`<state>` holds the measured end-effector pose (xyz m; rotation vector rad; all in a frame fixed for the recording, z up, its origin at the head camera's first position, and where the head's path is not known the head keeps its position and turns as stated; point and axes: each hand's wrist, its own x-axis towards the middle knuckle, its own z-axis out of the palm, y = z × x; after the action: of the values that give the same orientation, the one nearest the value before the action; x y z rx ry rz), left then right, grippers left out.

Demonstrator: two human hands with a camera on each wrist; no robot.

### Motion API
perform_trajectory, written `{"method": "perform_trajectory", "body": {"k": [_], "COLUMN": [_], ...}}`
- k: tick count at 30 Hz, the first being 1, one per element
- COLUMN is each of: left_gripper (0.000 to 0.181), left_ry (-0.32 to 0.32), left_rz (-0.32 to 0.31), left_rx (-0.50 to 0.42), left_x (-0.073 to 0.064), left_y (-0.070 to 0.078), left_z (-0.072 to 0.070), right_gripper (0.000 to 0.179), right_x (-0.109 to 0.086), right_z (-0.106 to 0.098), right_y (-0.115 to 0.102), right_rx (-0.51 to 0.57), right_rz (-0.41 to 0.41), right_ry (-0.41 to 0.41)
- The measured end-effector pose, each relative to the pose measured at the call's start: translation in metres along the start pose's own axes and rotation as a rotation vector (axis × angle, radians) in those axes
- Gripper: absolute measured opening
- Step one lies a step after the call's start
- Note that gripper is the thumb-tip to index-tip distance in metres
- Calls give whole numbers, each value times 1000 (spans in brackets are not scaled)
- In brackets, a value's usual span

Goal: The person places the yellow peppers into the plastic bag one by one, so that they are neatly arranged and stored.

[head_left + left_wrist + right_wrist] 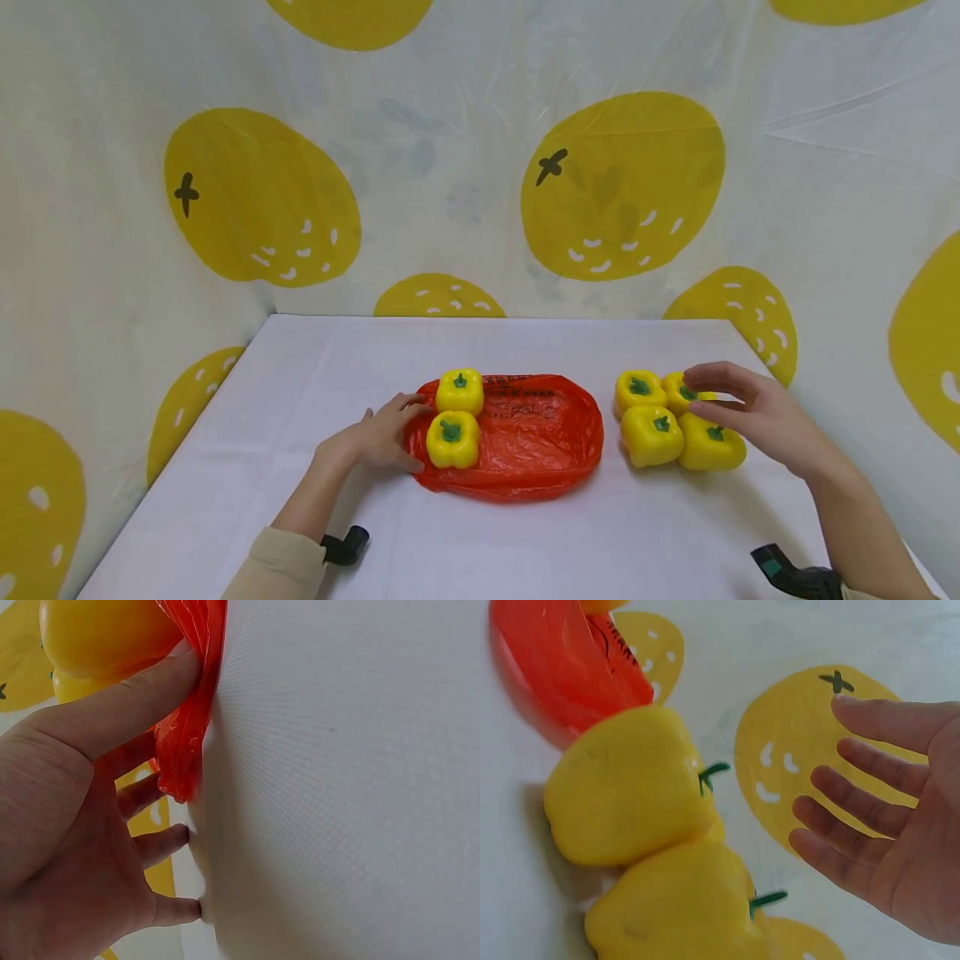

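Note:
A red plastic bag (536,442) with black print lies flat on the table. Two yellow bell peppers (453,442) with green stems stand on its left part, one behind the other. At the bag's left edge is my left hand (382,435), fingers spread; in the left wrist view its thumb (142,694) touches the red plastic. Right of the bag, several more yellow bell peppers (651,437) sit clustered together. Over this cluster's right side hovers my right hand (765,417), partly covering the back right pepper in the head view. The right wrist view shows its fingers relaxed and holding nothing.
The table (480,546) wears a white cloth. Behind it hangs a pale curtain (450,208) printed with large yellow fruit, also running along both sides. Dark wrist devices (347,547) sit on both forearms.

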<state>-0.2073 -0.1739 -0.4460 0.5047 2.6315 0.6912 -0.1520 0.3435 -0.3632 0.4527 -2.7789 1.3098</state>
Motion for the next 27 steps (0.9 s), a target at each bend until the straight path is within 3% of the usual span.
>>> {"method": "perform_trajectory", "body": {"k": [6,18,27], "left_gripper": [82,82,81], "left_ry": [-1,-1,3], "left_rz": [0,-4,4], "left_rx": [-5,-4,-8], "left_x": [1,0,0], "left_y": [1,2,2], "left_z": [0,0,0], "right_gripper": [48,69,65], "right_x": [-9,-20,-25], "right_z": [-13,-24,-20], "right_y": [18,47,69], "right_rx": [-24,-100,-49], "right_rz": [99,223,164], "right_ry": [-28,-177,-236]}}
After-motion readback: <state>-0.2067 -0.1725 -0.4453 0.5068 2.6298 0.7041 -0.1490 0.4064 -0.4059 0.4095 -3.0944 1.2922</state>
